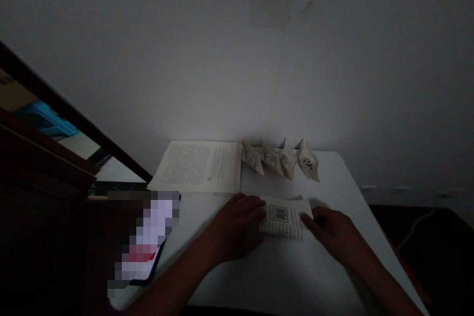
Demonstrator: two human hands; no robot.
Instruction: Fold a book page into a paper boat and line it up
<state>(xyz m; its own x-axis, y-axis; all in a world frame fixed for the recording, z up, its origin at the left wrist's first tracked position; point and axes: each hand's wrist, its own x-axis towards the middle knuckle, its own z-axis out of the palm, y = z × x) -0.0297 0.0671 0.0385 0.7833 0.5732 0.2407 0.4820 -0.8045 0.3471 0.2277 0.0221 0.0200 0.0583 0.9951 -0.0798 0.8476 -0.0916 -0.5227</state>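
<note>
A sheet of printed paper [283, 219] with a QR code lies folded on the white table, between my two hands. My left hand [240, 222] holds down its left side, with the fingers across the edge and the thumb low near the front. At the right edge, my right hand [329, 227] pinches the paper between thumb and curled fingers. Several folded paper boats [288, 158] stand in a row behind the paper. To their left, a stack of printed pages [196, 165] lies flat with its text facing up.
The white table [333, 173] stands against a grey wall [207, 69]. A phone with a blurred-out screen [148, 242] rests at the left edge. Further left are a dark slanted frame [74, 103] and a blue object [48, 118]. A pale cable [414, 227] hangs at the right.
</note>
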